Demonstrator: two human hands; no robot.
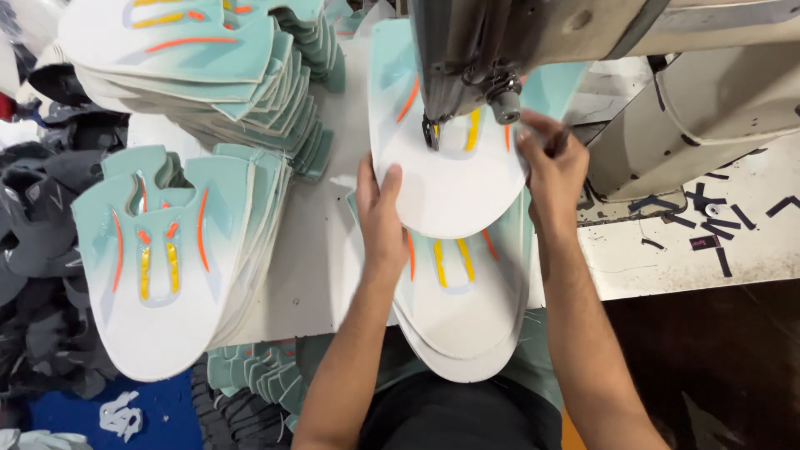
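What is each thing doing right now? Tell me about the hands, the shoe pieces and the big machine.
Left hand: flat on the top shoe piece, pressing it down.
Right hand: at the piece's right edge, pinching a small dark tool.
Top shoe piece: lying under the machine's needle.
Sewing machine: foot down on the piece.
Pile under it: stacked, hanging over the table edge.
Left pile: stacked, untouched.
Back pile: stacked, untouched.
Dark scraps: scattered on the table.

The shoe upper panel [446,187] under the sewing machine head [500,42] is matt white-and-teal fabric, smooth, with glossy orange and yellow inlays; the stacked panels [167,258] left of the machine show the same finish. The machine head is dull, worn painted metal; the table [658,258] right of it is scuffed off-white laminate strewn with dark fabric scraps [708,225].
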